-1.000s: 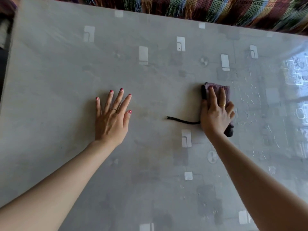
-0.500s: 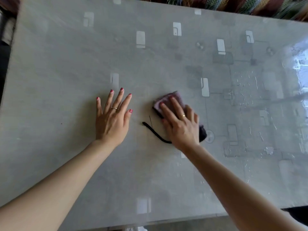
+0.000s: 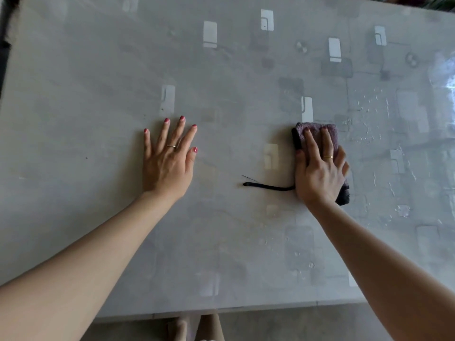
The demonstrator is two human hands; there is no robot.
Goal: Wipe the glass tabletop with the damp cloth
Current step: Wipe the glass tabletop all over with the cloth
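Observation:
The glass tabletop fills nearly the whole view, grey with pale rectangles showing through it. My right hand lies flat on a folded purple-grey damp cloth, pressing it onto the glass right of centre. A black cord trails from the cloth toward the left. My left hand rests palm down on the glass left of centre, fingers spread and holding nothing. Streaks and droplets of water glisten on the glass to the right of the cloth.
The table's near edge runs across the bottom, with floor and my feet below it. A dark gap shows past the left edge. Bright window glare covers the right side.
My right hand slid the cloth left toward my left hand, then back to the right, the cord trailing behind. My left hand stayed put. The view has tilted down, showing the near edge.

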